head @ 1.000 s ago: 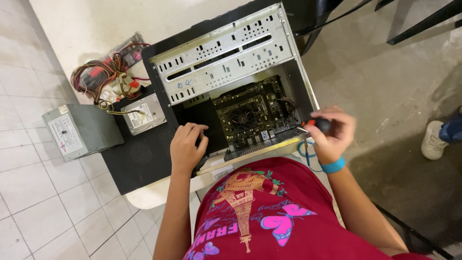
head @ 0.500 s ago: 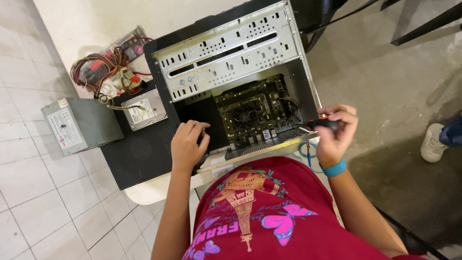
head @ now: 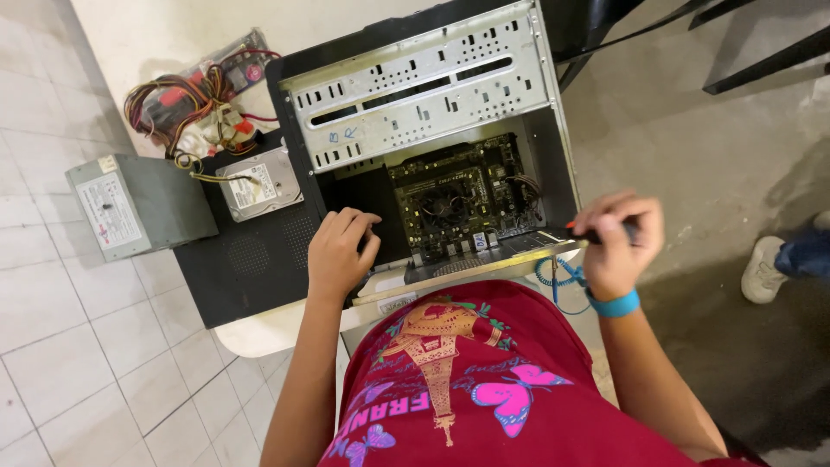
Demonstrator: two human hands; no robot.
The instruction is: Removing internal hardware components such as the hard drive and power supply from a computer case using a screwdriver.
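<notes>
An open computer case (head: 415, 86) lies on its side on a white table (head: 259, 333), with the dark motherboard (head: 458, 203) showing inside. My left hand (head: 340, 252) rests on the case's near edge, fingers curled over the rim at the left of the board. At the case's near right corner, my right hand (head: 618, 242) is closed around a dark-handled screwdriver (head: 596, 232) with an orange tip end. A blue band (head: 612, 304) sits on that wrist.
A grey power supply (head: 138, 206) with a bundle of coloured cables (head: 186, 99) lies left of the case, next to a hard drive (head: 258, 183) on the black side panel (head: 251, 259). Another person's shoe (head: 765, 268) is on the floor at right.
My right hand with the screwdriver has drawn slightly away from the case's right corner. The left hand has stayed on the near edge.
</notes>
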